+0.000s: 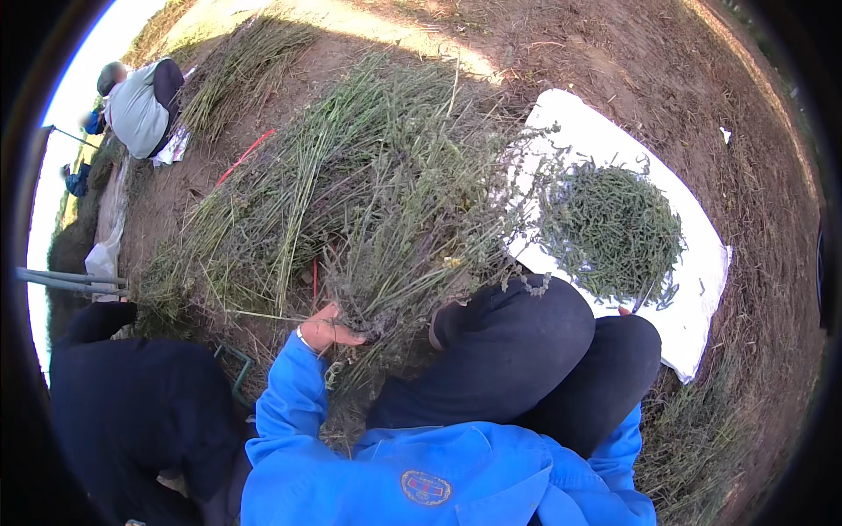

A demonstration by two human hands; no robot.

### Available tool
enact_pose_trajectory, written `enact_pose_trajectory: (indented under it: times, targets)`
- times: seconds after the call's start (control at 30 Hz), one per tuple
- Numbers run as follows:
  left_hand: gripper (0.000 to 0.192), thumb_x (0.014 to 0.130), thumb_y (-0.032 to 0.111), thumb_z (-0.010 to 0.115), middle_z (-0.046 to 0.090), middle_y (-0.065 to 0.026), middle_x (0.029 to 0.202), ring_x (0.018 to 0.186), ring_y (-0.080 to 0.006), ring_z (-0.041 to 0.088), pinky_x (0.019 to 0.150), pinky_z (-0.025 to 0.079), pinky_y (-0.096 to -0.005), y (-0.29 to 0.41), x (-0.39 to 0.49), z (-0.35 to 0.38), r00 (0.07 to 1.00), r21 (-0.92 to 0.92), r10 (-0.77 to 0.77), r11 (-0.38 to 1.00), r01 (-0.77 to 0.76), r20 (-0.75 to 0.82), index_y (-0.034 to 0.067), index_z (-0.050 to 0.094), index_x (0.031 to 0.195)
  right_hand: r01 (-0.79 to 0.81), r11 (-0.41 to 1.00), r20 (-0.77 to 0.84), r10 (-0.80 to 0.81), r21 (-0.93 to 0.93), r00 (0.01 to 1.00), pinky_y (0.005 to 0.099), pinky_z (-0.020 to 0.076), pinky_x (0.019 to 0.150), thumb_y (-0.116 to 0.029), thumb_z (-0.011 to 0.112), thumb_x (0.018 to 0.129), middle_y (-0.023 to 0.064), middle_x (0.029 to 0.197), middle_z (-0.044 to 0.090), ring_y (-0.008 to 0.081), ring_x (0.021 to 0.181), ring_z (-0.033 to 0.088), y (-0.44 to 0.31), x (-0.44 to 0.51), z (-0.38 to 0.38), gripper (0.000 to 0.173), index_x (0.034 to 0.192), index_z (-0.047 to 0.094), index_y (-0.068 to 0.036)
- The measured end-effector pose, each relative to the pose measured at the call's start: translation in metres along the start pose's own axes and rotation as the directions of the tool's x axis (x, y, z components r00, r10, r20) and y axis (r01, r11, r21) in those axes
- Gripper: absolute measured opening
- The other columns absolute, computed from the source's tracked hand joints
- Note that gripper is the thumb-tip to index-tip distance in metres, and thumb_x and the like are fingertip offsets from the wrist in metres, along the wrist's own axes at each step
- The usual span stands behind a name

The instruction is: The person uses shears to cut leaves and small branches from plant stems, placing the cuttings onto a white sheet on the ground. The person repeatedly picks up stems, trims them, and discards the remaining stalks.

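My left hand is closed around a bunch of cut herb stalks, thumb towards the right. The bunch fans up and right, past my knee, from a large heap of the same stalks. Most of my right hand is hidden behind my right knee; only a fingertip shows at the edge of a white sheet or sack. A thin pointed thing is beside that fingertip, too small to identify. On the white sheet lies a pile of short green plant clippings.
A person in dark clothes bends close on my left, near a green metal frame. Grey poles jut in above. Farther off, a person in a pale top sits by another stalk heap. Red ties lie among stalks.
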State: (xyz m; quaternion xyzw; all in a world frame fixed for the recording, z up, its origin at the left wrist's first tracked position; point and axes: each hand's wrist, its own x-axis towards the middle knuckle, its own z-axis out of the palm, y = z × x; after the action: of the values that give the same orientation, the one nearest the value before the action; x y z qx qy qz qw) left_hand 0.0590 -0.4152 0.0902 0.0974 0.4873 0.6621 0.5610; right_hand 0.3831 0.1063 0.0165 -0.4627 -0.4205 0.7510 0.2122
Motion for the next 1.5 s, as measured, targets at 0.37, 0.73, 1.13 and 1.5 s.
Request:
enact_pose_trajectory:
  times: [0.37, 0.73, 1.13, 1.5]
  targets:
    - [0.027, 0.085, 0.011, 0.064, 0.058, -0.0189, 0.124, 0.118, -0.0323, 0.052, 0.102, 0.038, -0.0403, -0.065, 0.064, 0.089, 0.845, 0.623, 0.419, 0.770, -0.137, -0.332, 0.000, 0.064, 0.109, 0.356, 0.899, 0.103, -0.341, -0.256, 0.934, 0.0227, 0.0443, 0.078, -0.022, 0.056, 0.094, 0.0034, 0.096, 0.059, 0.0098, 0.087, 0.055, -0.091, -0.050, 0.042, 0.043, 0.128, 0.048, 0.003]
    - [0.078, 0.078, 0.015, 0.077, 0.051, -0.0081, 0.135, 0.123, -0.0184, 0.046, 0.104, 0.036, -0.0343, -0.008, 0.013, 0.118, 0.966, 0.364, -0.199, 0.898, 0.247, -0.164, -0.002, 0.034, 0.141, 0.307, 0.949, 0.024, -0.306, -0.065, 0.952, 0.0287, 0.0464, 0.086, -0.020, 0.055, 0.092, 0.0098, 0.109, 0.059, 0.0169, 0.097, 0.059, -0.070, -0.078, 0.037, 0.041, 0.127, 0.048, 0.001]
    - [0.051, 0.071, 0.032, 0.068, 0.058, -0.0079, 0.067, 0.064, -0.0178, 0.053, 0.063, 0.040, -0.0306, 0.025, -0.025, 0.069, 0.996, 0.117, 0.093, 0.989, -0.092, 0.002, -0.009, 0.062, 0.101, 0.483, 0.875, 0.036, -0.482, -0.044, 0.876, 0.0210, 0.0453, 0.057, -0.019, 0.057, 0.090, 0.0046, 0.092, 0.056, 0.0100, 0.074, 0.054, -0.104, -0.092, 0.054, 0.050, 0.131, 0.043, 0.006]
    - [0.037, 0.076, 0.036, 0.070, 0.045, -0.0043, 0.061, 0.051, -0.0166, 0.040, 0.048, 0.030, -0.0306, 0.086, 0.042, 0.071, 0.824, -0.023, -0.005, 0.999, 0.022, 0.567, 0.006, 0.049, 0.069, 0.571, 0.751, 0.536, -0.348, -0.331, 0.769, 0.0252, 0.0464, 0.077, -0.013, 0.068, 0.076, 0.0032, 0.098, 0.055, 0.0115, 0.083, 0.055, -0.166, -0.077, 0.126, 0.057, 0.130, 0.051, -0.001]
